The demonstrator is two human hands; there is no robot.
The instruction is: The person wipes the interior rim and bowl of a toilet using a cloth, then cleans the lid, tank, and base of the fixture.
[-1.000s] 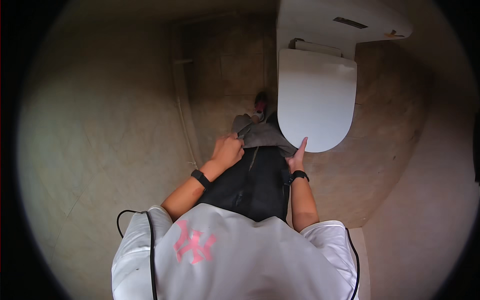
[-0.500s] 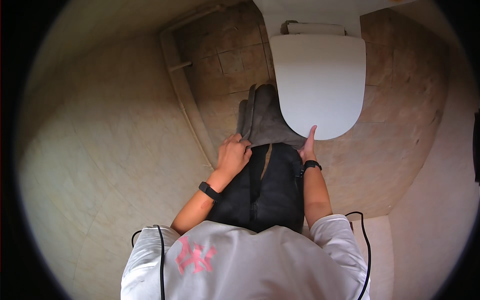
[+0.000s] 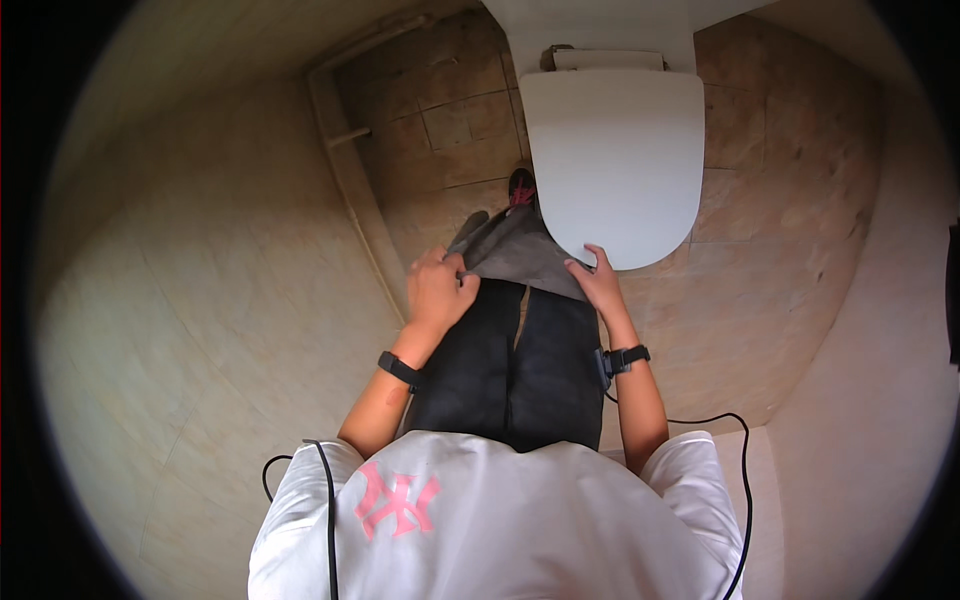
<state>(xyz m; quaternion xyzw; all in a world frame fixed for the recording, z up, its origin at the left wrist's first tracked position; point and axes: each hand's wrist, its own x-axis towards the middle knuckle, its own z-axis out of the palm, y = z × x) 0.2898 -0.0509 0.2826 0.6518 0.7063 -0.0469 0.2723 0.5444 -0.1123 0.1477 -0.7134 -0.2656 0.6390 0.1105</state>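
Note:
A dark grey cloth (image 3: 525, 250) hangs in front of my legs, spread between my two hands. My left hand (image 3: 437, 292) is closed on its left side, where the fabric bunches into folds. At the cloth's right edge, my right hand (image 3: 602, 285) grips it, partly hiding its own fingers, right beside the rounded front of a white toilet lid (image 3: 615, 160). The lid lies lowered over the toilet. Black trousers (image 3: 460, 370) cover my legs below the cloth.
A dark shoe with pink laces (image 3: 521, 188) shows beside the toilet. Along the left wall runs a pipe (image 3: 360, 200) with a short stub. Brown tiles (image 3: 750, 200) cover the floor. Black cables (image 3: 745, 470) hang by my arms.
The cloth has shifted left and been pulled nearer, uncovering the shoe. My left hand has moved left and slightly up; my right hand has moved slightly left.

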